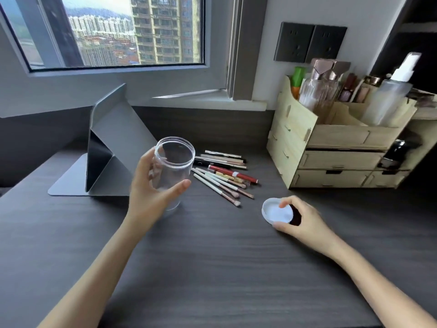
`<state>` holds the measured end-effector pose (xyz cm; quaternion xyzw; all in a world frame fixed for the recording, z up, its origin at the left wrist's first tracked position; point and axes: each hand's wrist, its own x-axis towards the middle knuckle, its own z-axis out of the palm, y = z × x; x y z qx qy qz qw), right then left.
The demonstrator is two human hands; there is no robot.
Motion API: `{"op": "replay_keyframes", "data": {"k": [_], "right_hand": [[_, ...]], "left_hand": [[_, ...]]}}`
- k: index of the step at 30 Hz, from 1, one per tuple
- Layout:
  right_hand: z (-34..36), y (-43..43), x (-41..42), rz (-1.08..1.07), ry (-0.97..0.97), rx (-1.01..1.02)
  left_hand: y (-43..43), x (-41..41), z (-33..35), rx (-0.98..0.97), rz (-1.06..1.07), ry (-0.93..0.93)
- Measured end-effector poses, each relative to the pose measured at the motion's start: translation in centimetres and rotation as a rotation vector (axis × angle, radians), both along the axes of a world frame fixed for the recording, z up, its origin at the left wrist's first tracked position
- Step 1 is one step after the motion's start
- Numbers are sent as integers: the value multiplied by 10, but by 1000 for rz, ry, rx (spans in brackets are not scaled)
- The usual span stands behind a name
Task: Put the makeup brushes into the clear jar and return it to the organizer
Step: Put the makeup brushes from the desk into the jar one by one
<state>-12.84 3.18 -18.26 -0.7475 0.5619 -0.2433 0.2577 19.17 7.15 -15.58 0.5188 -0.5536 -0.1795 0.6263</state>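
My left hand (151,197) grips the clear jar (173,166) around its side; the jar stands upright, open and empty, on the dark desk (212,256). Just right of it, several makeup brushes and pencils (224,178) lie in a loose pile. My right hand (300,218) holds the jar's white lid (275,213) by its rim, low at the desk surface. The wooden organizer (335,147) stands at the back right, with bottles in its top compartments.
A grey folding mirror stand (111,147) sits at the left behind the jar. Tall bottles (316,88) and a spray bottle (390,91) rise out of the organizer. Wall sockets (309,43) and a window (118,31) are behind.
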Motion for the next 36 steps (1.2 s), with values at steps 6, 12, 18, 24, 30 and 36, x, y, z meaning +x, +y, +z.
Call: {"op": "replay_keyframes", "data": {"k": [6,12,18,24,30,36], "right_hand": [[11,0,48,2,299,-587],[-3,-26,114,32,574,-639],[-20,-27,121,-5,555,-593],[21,-6,83,-134,-213,-516],[69,37,63,68,-202,-654],[53,30,120,264,-120,-597]], "left_hand": [[-2,4,-13,-156,217,-299],[2,8,-16,-199,302,-464],[2,4,-17,-180,269,-545],[2,4,-16,-197,267,-652],[0,4,-18,-193,265,-678],[3,-3,-22,-241,229,-749]]}}
